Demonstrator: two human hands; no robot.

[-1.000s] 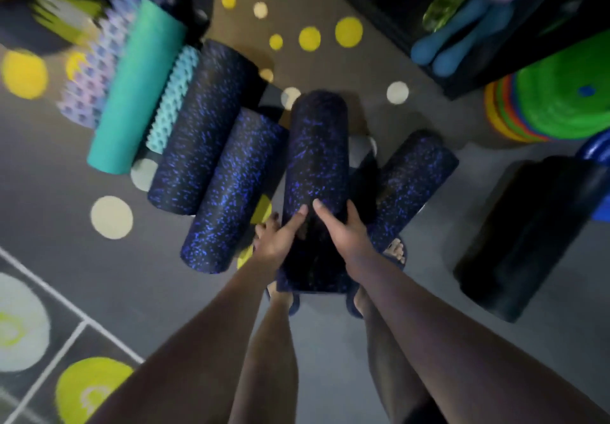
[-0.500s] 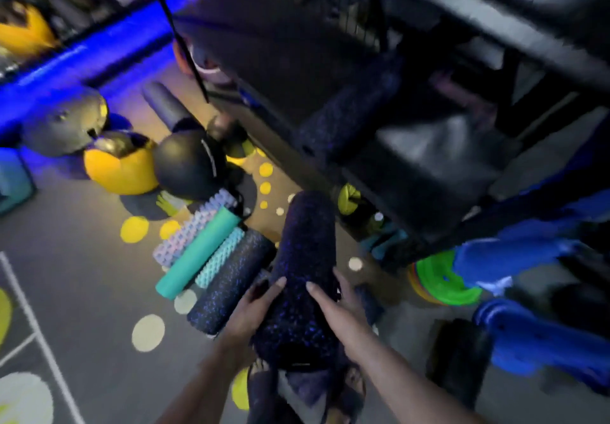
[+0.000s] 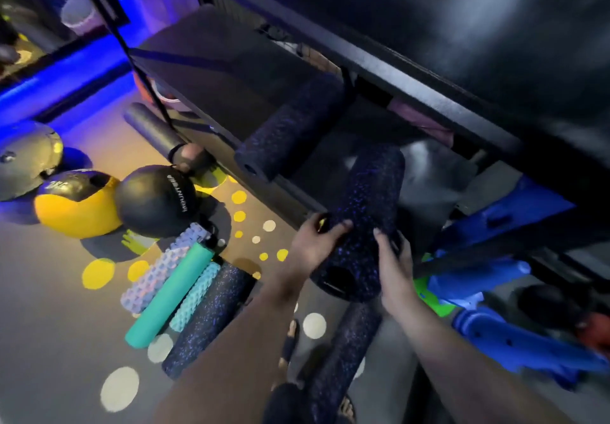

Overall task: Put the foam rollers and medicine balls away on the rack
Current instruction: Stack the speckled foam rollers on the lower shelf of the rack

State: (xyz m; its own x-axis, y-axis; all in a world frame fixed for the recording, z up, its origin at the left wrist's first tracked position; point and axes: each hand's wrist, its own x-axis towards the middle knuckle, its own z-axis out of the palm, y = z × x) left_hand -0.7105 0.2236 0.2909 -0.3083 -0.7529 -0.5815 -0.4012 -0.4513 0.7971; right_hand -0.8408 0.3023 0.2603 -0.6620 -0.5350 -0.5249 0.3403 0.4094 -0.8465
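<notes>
The blue-speckled black foam roller [image 3: 359,225] is held off the floor, its far end pointing in toward the rack shelf [image 3: 211,70], beside a second speckled roller [image 3: 290,126] already lying there; judged light for its bulk, firm rather than soft, with a grainy surface that should not slip; best taken at the near end from both sides, as is done here; the left hand [image 3: 313,242] wraps the left flank, thumb over the top, clenched on the foam; the right hand [image 3: 392,268] presses the right flank, fingers curled round it; both forearms extend forward and up toward the shelf; further rollers, including a teal roller [image 3: 168,298], and a yellow-and-black medicine ball [image 3: 76,205] lie on the floor
</notes>
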